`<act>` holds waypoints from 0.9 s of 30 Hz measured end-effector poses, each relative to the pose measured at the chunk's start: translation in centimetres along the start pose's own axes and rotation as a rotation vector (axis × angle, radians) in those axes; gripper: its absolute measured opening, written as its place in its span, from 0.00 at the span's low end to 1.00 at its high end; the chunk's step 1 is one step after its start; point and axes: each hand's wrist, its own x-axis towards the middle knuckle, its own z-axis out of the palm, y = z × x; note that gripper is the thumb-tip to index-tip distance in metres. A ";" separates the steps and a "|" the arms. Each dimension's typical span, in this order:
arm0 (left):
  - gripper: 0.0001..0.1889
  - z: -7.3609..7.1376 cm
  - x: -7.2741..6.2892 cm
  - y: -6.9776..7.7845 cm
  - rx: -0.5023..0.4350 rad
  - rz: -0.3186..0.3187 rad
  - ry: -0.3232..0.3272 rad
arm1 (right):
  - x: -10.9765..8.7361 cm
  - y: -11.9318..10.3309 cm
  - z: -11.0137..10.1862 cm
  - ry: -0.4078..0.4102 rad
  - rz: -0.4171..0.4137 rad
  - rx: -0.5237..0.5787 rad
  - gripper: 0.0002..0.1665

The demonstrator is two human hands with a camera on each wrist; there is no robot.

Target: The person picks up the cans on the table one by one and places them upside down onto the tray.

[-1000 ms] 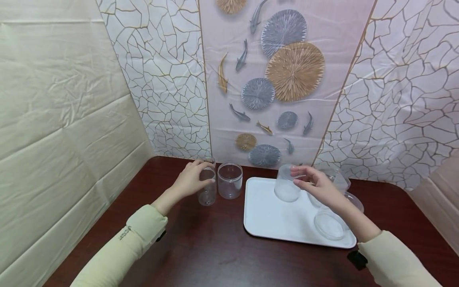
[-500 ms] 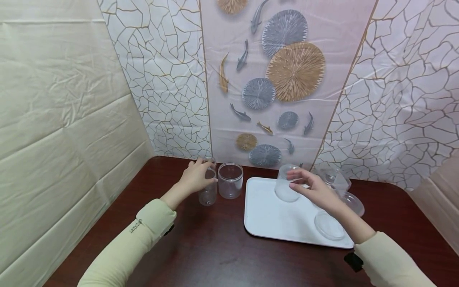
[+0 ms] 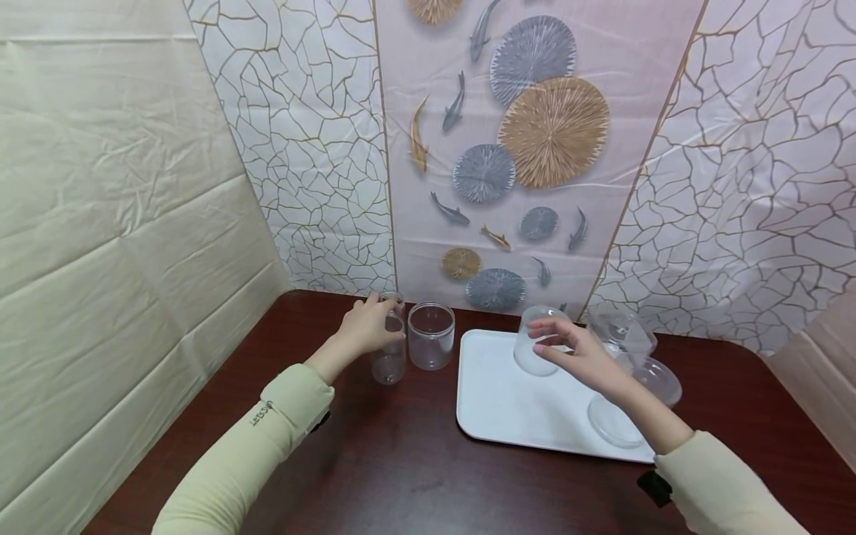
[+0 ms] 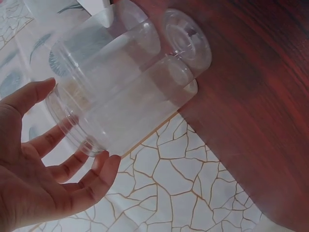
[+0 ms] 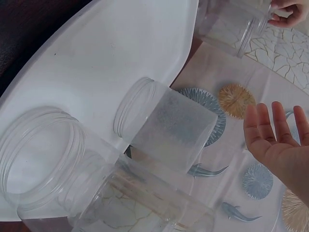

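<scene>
My left hand [image 3: 366,327] reaches to the top of a tall clear plastic jar [image 3: 388,364] standing on the table. In the left wrist view the thumb and curled fingers go around the rim of a clear jar [image 4: 140,106]. A wider clear jar [image 3: 431,345] stands just to its right. On the white tray [image 3: 495,401] a frosted jar [image 5: 176,125] rests mouth down. My right hand [image 3: 582,357] hovers in front of it, fingers loosely extended and holding nothing. The right wrist view shows those fingers apart from the frosted jar.
A large clear jar [image 5: 43,150] stands mouth down at the tray's right side. More clear containers [image 3: 625,334] crowd the tray's back right corner, partly hidden by the right forearm. Patterned cloth [image 3: 481,171] hangs behind the dark red table [image 3: 414,461].
My left hand and forearm have shifted slightly right at the tall jar. The right hand has drifted a little left across the frosted jar. The jars and tray stay in place.
</scene>
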 end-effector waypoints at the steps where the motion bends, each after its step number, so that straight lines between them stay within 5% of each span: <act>1: 0.26 -0.1 0.0 0.0 0.001 -0.002 -0.008 | 0.0 -0.1 0.0 -0.002 -0.003 0.003 0.20; 15: 0.18 -1.5 -0.2 0.9 0.086 0.071 -0.120 | -0.4 -0.1 0.0 -0.016 0.014 0.015 0.21; 19: 0.15 -1.8 -0.1 1.1 0.121 0.130 -0.236 | -0.5 -0.1 0.1 -0.025 0.005 0.019 0.21; 23: 0.13 -1.4 -0.2 0.9 0.084 0.122 -0.386 | -0.5 0.1 0.2 -0.034 0.014 0.031 0.21; 27: 0.14 -1.0 -0.3 0.6 0.074 0.119 -0.396 | -0.5 0.3 0.1 -0.038 0.015 0.032 0.22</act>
